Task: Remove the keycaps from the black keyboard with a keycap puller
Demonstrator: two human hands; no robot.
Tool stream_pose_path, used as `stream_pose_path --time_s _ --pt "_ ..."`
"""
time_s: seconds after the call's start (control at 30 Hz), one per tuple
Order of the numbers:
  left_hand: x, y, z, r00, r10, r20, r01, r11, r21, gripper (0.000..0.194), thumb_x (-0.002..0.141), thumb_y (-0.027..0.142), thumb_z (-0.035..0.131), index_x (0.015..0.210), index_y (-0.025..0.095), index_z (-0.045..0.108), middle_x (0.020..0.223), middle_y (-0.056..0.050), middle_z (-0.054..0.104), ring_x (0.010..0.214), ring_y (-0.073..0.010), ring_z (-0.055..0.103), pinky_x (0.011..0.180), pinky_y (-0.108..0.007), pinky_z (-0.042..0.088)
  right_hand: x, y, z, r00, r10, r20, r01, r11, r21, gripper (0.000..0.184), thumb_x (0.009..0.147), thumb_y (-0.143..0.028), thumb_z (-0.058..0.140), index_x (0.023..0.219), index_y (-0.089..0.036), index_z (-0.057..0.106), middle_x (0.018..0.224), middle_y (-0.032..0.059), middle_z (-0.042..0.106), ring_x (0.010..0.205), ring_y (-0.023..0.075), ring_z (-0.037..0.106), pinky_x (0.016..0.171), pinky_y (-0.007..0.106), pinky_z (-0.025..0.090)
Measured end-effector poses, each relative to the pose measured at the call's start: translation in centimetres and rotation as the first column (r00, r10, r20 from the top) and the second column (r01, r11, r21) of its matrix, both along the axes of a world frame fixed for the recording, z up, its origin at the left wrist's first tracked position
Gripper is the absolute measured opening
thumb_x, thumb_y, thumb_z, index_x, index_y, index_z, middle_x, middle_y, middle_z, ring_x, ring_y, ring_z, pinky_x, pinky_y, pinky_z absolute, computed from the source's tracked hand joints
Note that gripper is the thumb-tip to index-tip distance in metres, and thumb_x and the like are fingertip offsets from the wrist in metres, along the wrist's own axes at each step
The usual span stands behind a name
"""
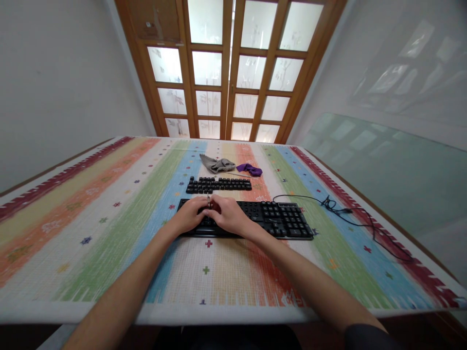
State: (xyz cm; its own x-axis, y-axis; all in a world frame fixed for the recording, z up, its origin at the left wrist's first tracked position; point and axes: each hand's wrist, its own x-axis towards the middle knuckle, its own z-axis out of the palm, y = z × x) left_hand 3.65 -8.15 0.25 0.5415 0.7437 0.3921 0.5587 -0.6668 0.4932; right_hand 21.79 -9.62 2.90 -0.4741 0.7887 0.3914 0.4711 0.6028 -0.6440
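A black keyboard [288,218] lies in front of me; part of its left and middle area has no keycaps. My left hand [191,214] is over its left part, fingers bent and closed together. Touching it, my right hand [229,214] is closed too, thumb and fingers drawn in at the same spot. A small light-coloured piece shows between the fingertips, too small to name. Beyond the hands, loose black keycaps [219,184] are laid out in rows. The keyboard surface under my fingers is hidden.
A grey cloth [218,165] and a purple cloth [250,169] lie behind the keycaps, with a thin rod [237,174] beside them. The keyboard's black cable [343,210] trails right across the striped tablecloth [120,243]. Wood-framed glass doors [229,68] stand beyond the table.
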Motion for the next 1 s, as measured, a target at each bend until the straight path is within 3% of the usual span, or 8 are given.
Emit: stream_pose_path --time_s 0.23,0.33,0.43,0.57,0.7,0.83,1.0 --pt "0.0 0.3 -0.4 1.0 -0.011 -0.001 0.011 0.999 0.031 0.023 0.088 0.014 0.053 0.097 0.019 0.073 0.108 -0.007 0.072 0.105 -0.0228 0.065 0.098 -0.04 0.051 0.2 2.6 -0.9 0.993 -0.116 -0.011 0.114 0.987 -0.118 0.012 0.088 -0.025 0.065 0.08 -0.016 0.061 0.064 -0.0006 0.063 0.061 0.0135 0.057 0.059 0.024 0.037" --pt "0.0 0.2 -0.3 1.0 -0.014 -0.003 0.015 0.999 0.048 0.023 0.09 0.015 0.052 0.097 0.018 0.073 0.111 -0.009 0.072 0.108 -0.0232 0.065 0.101 -0.04 0.05 0.4 3.6 -1.6 0.983 -0.182 -0.032 0.169 0.953 -0.253 0.019 0.09 -0.029 0.063 0.076 -0.016 0.059 0.062 0.0006 0.064 0.061 0.0153 0.061 0.061 0.025 0.041" --pt "0.0 0.2 -0.3 1.0 -0.023 -0.017 0.024 0.998 0.057 0.023 0.091 0.016 0.051 0.099 0.017 0.073 0.114 -0.01 0.072 0.109 -0.0236 0.065 0.101 -0.041 0.051 0.9 4.0 -2.0 0.986 -0.148 -0.08 0.115 0.94 -0.322 0.021 0.09 -0.033 0.061 0.077 -0.017 0.058 0.063 0.0013 0.065 0.063 0.0163 0.064 0.061 0.026 0.045" --pt "0.0 0.1 -0.5 0.999 -0.032 -0.006 0.032 0.997 0.074 0.025 0.091 0.015 0.051 0.106 0.017 0.07 0.118 -0.01 0.071 0.111 -0.0237 0.064 0.102 -0.042 0.05 1.8 3.4 -1.6 0.982 -0.048 -0.181 -0.005 0.96 -0.28 0.017 0.09 -0.033 0.06 0.087 -0.016 0.059 0.071 0.002 0.066 0.066 0.0156 0.063 0.062 0.026 0.048" --pt "0.2 -0.4 -0.1 0.998 -0.026 0.053 0.023 0.998 0.061 0.044 0.082 0.005 0.048 0.12 0.019 0.064 0.124 -0.009 0.068 0.118 -0.0232 0.061 0.107 -0.045 0.046 3.0 2.3 -1.0 0.949 0.014 -0.314 -0.109 0.952 -0.285 0.022 0.09 -0.039 0.059 0.095 -0.018 0.057 0.073 0.0001 0.062 0.064 0.0144 0.061 0.057 0.025 0.05" --pt "1.1 -1.5 0.9 0.99 -0.049 0.135 0.054 0.998 -0.036 0.065 0.069 0.0 0.049 0.131 0.019 0.057 0.126 -0.008 0.067 0.12 -0.0244 0.06 0.109 -0.046 0.043 4.3 1.1 -0.9 0.91 0.008 -0.414 -0.13 0.955 -0.268 0.026 0.089 -0.043 0.062 0.097 -0.019 0.055 0.073 -0.0013 0.059 0.062 0.0137 0.061 0.057 0.027 0.053" --pt "2.7 -2.7 1.6 0.959 -0.055 0.277 0.111 0.975 -0.192 0.059 0.08 0.017 0.064 0.137 0.02 0.049 0.113 -0.008 0.071 0.104 -0.022 0.066 0.101 -0.043 0.049 5.9 -0.6 -0.8 0.869 -0.001 -0.496 -0.152 0.951 -0.268 0.031 0.086 -0.047 0.066 0.099 -0.02 0.057 0.083 0.0014 0.062 0.067 0.0142 0.064 0.061 0.028 0.056"
